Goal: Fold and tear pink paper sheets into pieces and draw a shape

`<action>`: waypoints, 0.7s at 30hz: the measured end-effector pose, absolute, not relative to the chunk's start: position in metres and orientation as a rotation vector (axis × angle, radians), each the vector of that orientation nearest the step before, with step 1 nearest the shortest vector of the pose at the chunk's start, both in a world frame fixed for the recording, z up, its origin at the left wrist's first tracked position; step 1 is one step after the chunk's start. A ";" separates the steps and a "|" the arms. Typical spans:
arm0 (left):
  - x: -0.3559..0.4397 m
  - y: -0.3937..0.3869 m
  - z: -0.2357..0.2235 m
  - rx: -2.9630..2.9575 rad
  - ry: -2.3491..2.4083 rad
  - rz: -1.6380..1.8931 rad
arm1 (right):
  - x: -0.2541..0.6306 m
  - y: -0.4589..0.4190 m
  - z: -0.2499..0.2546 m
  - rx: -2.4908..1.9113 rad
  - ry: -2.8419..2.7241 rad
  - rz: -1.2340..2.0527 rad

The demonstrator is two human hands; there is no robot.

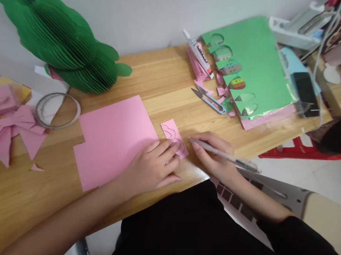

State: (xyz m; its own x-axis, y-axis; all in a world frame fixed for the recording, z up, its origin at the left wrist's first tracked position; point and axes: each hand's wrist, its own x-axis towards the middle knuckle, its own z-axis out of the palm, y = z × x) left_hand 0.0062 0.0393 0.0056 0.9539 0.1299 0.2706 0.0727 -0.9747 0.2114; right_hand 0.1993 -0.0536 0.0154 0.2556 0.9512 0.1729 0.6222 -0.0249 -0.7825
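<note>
My left hand [154,165] lies flat with fingers stretched out, resting over the edge of a large pink paper sheet [116,134] and the lower part of a small pink paper piece [168,128]. Dark curved lines are drawn on that small piece; my fingertips hide some of them. Just to its right, my right hand [215,151] is closed round a clear-barrelled pen [218,151], its tip pointing left, a little apart from the small piece.
Behind my right hand are blue-handled thread snips [209,100], a glue tube [199,52], pink scraps and green sheets [253,68] with cut-outs. A phone [305,94] lies at right. At left are a tape roll [58,110], a pink paper bow [14,129] and a green honeycomb-paper figure [75,44].
</note>
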 end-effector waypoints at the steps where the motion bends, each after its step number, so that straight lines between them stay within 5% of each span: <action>1: 0.006 0.039 0.005 2.911 0.161 0.427 | 0.196 -0.056 0.015 -1.760 -1.483 0.474; 21: 0.008 0.037 0.010 3.008 0.201 0.352 | 0.183 -0.067 0.007 -1.768 -1.639 0.260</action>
